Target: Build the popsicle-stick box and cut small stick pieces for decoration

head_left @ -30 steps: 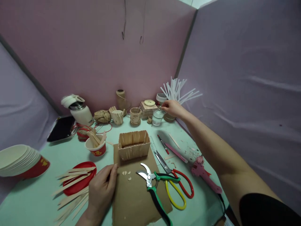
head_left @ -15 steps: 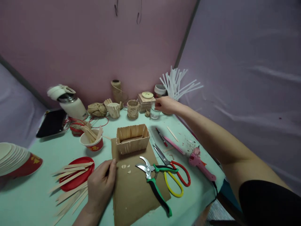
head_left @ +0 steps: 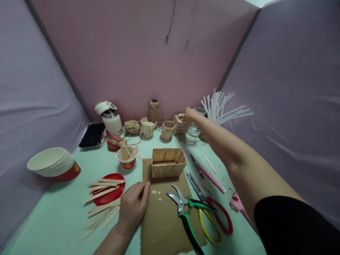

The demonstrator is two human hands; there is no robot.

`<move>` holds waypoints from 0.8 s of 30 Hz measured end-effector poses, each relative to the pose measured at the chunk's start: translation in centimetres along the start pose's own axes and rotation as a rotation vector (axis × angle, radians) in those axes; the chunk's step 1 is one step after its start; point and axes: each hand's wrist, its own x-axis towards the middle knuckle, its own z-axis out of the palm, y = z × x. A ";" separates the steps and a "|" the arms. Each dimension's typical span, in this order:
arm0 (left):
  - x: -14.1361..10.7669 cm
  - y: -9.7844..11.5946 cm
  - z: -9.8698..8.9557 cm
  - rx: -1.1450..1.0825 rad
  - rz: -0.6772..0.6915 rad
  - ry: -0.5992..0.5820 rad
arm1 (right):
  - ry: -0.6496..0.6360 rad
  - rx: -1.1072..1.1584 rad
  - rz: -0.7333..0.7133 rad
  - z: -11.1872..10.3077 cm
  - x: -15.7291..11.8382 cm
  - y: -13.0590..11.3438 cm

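Observation:
My left hand [head_left: 134, 205] rests, loosely closed, at the left edge of a brown cardboard sheet [head_left: 164, 226]; nothing shows in its fingers. Just ahead stands a small open box of wooden sticks [head_left: 168, 170], with several small wood chips [head_left: 159, 199] in front. My right hand [head_left: 189, 114] reaches to the back, beside a stack of wooden squares [head_left: 180, 122] topped by a pale round piece [head_left: 181, 115]. Its fingers are hidden, so I cannot see a hold. Under the wrist stands a clear cup [head_left: 191, 136].
Green-handled pruners [head_left: 180, 202], scissors [head_left: 216, 212] and a pink glue gun [head_left: 237, 203] lie right. On the left are a red plate [head_left: 113, 194] with wooden sticks, a paper cup [head_left: 128, 163] of sticks and stacked bowls [head_left: 63, 171]. White glue sticks [head_left: 219, 106] fan out behind.
My right hand has moved from the clear cup toward the stack of wooden squares. The view has shifted, so things appear farther right. My left hand stays by the cardboard.

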 end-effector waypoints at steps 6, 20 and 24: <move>-0.1 -0.1 0.1 0.003 -0.009 -0.025 | -0.031 0.034 0.138 1.8 1.3 -0.8; -0.2 -0.1 0.3 -0.002 -0.034 -0.062 | -0.006 0.172 -0.259 -1.8 -0.9 -4.4; -0.2 -0.1 0.3 0.004 -0.033 -0.062 | -0.114 0.144 -0.233 -1.1 0.5 -7.1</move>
